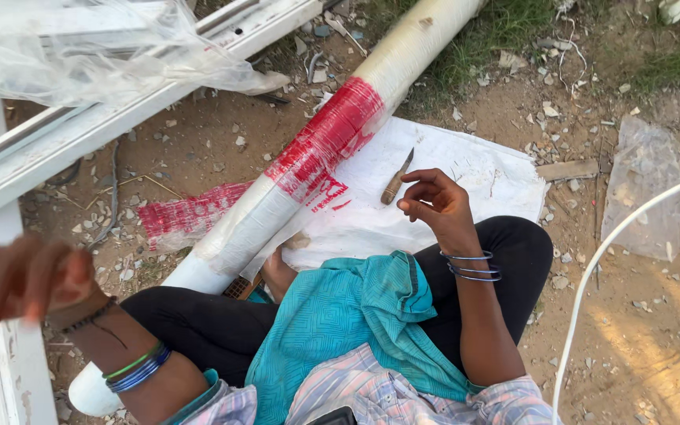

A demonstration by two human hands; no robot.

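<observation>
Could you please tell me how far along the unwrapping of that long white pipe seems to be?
Partly done, it seems: a strip of red plastic film already lies peeled on the ground beside the long white pipe. In hand: the right hand holds a small wooden-handled knife by the wrap, while the blurred left hand is raised away. Left: a red band and clear film still cover the pipe.

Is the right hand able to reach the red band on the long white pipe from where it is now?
Probably yes. The right hand, holding a small knife, sits just beside the red band on the pipe, and nothing lies between them.
</observation>
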